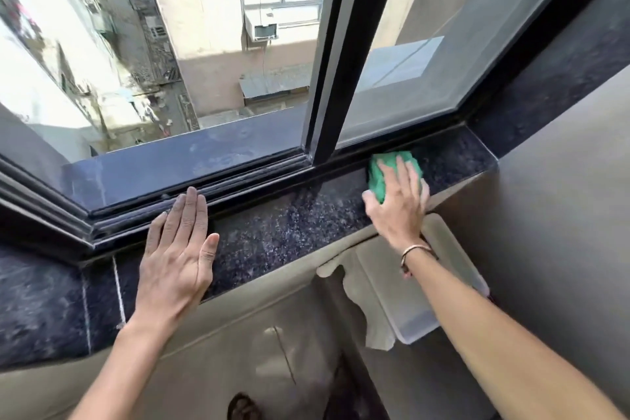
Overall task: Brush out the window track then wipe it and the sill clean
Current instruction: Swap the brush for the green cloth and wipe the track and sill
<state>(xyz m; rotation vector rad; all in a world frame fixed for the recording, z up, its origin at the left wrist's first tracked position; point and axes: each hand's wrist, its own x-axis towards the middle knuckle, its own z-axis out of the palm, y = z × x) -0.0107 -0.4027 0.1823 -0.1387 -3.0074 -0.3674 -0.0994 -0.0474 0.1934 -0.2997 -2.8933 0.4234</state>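
Head view: a crumpled green cloth (392,177) was pressed by the right hand (397,206), fingers spread, near the right end of the speckled dark granite sill (279,232); the left hand (177,249) lay flat, fingers together, at the dusty black window track (238,181). Wiping appeared underway, brushing presumably finished.

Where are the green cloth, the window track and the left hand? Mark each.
green cloth (383,177): head view, bare part left of the fingers.
window track (238,181): head view, rails below the open pane.
left hand (177,256): head view, back of the hand.
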